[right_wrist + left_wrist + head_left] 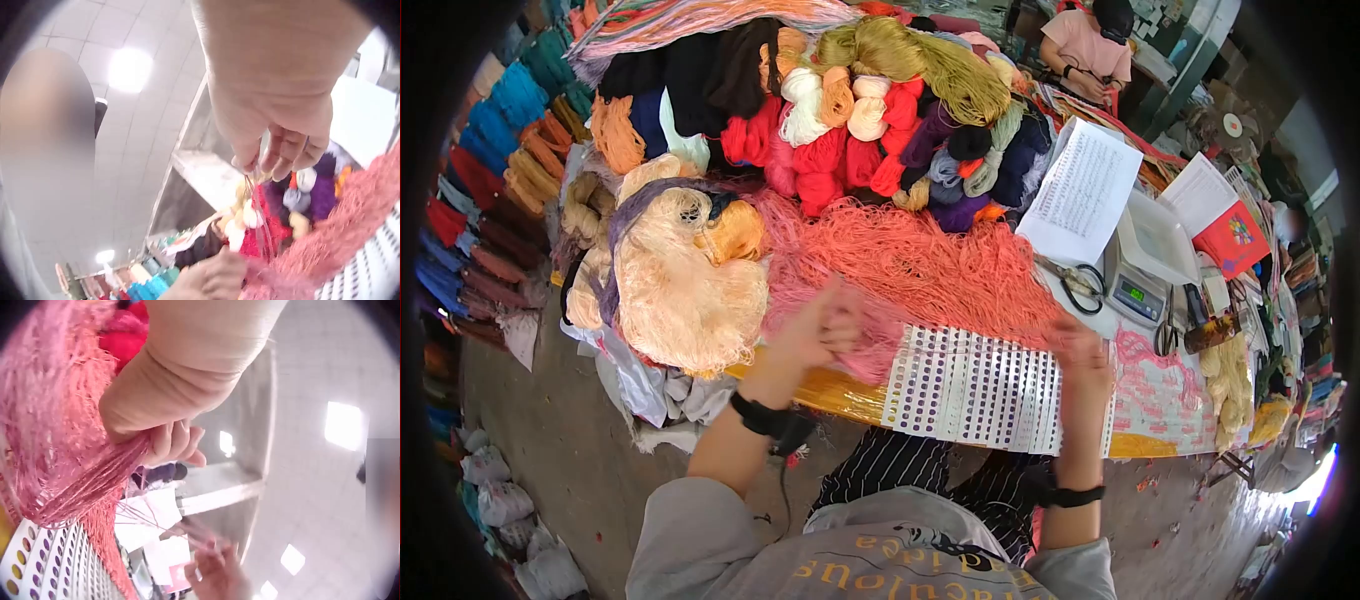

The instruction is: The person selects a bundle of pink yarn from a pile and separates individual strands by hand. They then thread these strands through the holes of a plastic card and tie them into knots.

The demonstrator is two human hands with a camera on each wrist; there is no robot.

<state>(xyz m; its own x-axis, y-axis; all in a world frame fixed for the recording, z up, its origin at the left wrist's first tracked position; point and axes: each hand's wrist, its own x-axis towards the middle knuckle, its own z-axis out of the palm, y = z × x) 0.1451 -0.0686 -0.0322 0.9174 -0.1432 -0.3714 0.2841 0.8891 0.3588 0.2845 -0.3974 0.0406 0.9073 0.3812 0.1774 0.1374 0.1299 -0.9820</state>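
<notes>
My left hand (825, 325) grips a bundle of pink thread (94, 484), which droops from the curled fingers in the left wrist view. Off to the right, my right hand (1082, 355) is raised over the white perforated cards (975, 390). In the right wrist view its thumb and fingers pinch a few thin pink strands (261, 215) that run down toward the left hand. Loose pink thread (865, 345) lies under the left hand. Beyond it spreads a wide layer of coral thread (920, 260) that reaches the cards' far edge.
Cream skeins (685, 280) are heaped at the left, with many coloured skeins along the back. At the right are black-handled scissors (1082, 290), written sheets (1085, 180) and a digital scale (1138, 295) bearing a clear tray. Another person (1090, 55) works at the far right.
</notes>
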